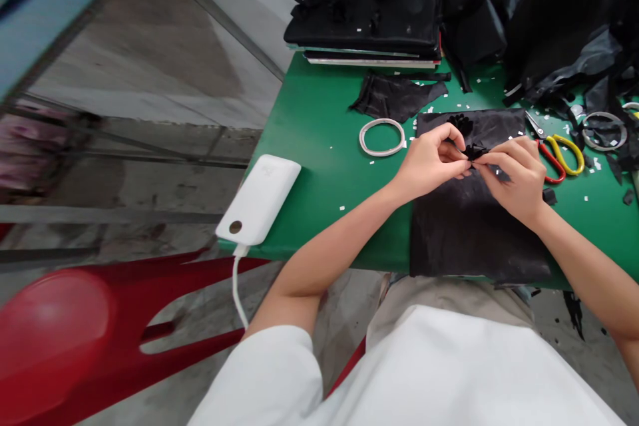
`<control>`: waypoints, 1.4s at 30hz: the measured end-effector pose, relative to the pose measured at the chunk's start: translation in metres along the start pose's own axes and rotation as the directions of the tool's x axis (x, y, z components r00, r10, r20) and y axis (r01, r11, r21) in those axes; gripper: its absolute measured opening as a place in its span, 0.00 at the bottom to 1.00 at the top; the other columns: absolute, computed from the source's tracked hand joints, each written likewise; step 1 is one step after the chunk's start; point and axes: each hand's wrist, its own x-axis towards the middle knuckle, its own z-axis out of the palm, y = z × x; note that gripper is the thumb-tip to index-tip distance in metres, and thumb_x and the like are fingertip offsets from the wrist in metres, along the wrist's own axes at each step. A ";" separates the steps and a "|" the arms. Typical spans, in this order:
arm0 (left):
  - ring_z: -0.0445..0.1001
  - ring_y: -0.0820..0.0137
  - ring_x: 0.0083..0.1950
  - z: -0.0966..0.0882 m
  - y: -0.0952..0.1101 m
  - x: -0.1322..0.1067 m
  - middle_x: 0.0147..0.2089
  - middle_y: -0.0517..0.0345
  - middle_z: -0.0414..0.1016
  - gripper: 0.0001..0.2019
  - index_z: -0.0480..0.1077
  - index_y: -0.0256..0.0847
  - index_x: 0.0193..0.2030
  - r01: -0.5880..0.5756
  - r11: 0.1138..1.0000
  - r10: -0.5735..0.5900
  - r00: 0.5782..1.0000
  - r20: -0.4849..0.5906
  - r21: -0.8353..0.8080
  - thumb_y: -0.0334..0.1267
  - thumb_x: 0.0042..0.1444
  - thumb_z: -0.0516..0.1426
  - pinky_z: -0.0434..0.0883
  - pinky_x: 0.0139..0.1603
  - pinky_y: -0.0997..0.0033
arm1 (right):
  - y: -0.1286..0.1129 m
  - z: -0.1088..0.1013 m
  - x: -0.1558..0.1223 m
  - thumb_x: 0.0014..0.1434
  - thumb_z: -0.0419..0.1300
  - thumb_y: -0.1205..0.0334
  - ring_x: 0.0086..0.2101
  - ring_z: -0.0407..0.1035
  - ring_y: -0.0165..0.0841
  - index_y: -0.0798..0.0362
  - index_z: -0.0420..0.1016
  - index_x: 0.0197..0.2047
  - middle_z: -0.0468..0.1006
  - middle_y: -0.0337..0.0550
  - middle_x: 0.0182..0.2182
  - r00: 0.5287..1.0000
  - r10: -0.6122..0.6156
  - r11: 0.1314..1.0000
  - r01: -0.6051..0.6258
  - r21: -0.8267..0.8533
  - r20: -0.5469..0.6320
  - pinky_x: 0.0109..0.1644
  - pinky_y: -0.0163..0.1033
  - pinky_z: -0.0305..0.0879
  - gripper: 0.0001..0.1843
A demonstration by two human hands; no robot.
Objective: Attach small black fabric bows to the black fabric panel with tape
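My left hand (433, 158) and my right hand (516, 176) meet fingertip to fingertip over a black cloth sheet (466, 233) at the table's front edge. Between them, both pinch a small dark gathered piece of black fabric (476, 152); the fingers partly hide it. Just behind the left fingers lies a ruffled black bit of cloth (460, 124), and I cannot tell whether it joins the held piece. Right of my right hand are scissors (559, 150) with one red and one yellow handle. A pale tape ring (382, 122) lies left of my left hand.
On the green table (319, 146), a white power bank (259, 200) with a cable sits at the left edge. A folded black stack (369, 6) and heaped black fabric (559, 26) stand at the back. Another ring (604, 114) lies right. A red chair (54, 339) is left.
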 end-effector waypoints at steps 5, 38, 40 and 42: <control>0.82 0.72 0.29 0.000 0.000 0.000 0.26 0.66 0.78 0.13 0.63 0.39 0.33 -0.009 1.000 0.009 1.000 0.000 0.004 0.23 0.46 0.62 0.79 0.29 0.77 | 0.003 0.001 -0.002 0.61 0.66 0.63 0.33 0.69 0.32 0.46 0.78 0.36 0.80 0.35 0.29 0.999 -0.028 0.999 0.027 -0.020 -0.027 0.41 0.41 0.65 0.02; 0.82 0.72 0.30 0.006 0.003 -0.009 0.27 0.65 0.77 0.12 0.64 0.39 0.32 -0.028 0.999 0.029 0.998 -0.055 0.027 0.26 0.47 0.64 0.81 0.33 0.74 | 0.000 0.002 0.001 0.60 0.63 0.64 0.27 0.67 0.31 0.46 0.76 0.28 0.77 0.36 0.24 1.000 0.024 1.000 -0.024 0.008 0.002 0.34 0.41 0.66 0.08; 0.82 0.73 0.29 0.006 0.003 -0.008 0.27 0.66 0.77 0.13 0.64 0.39 0.32 -0.026 1.000 0.026 0.999 -0.047 0.000 0.26 0.47 0.64 0.81 0.33 0.75 | 0.001 0.002 0.000 0.60 0.62 0.62 0.27 0.68 0.32 0.46 0.76 0.28 0.76 0.36 0.24 0.998 0.049 0.999 -0.049 -0.011 0.028 0.35 0.42 0.67 0.08; 0.81 0.73 0.30 0.005 0.004 -0.008 0.27 0.65 0.77 0.13 0.64 0.40 0.32 -0.026 0.999 0.025 0.999 -0.041 -0.021 0.26 0.46 0.64 0.81 0.32 0.75 | 0.001 0.002 -0.001 0.60 0.63 0.61 0.28 0.68 0.32 0.45 0.75 0.29 0.76 0.36 0.24 0.998 0.055 0.999 -0.054 -0.006 0.037 0.36 0.42 0.66 0.07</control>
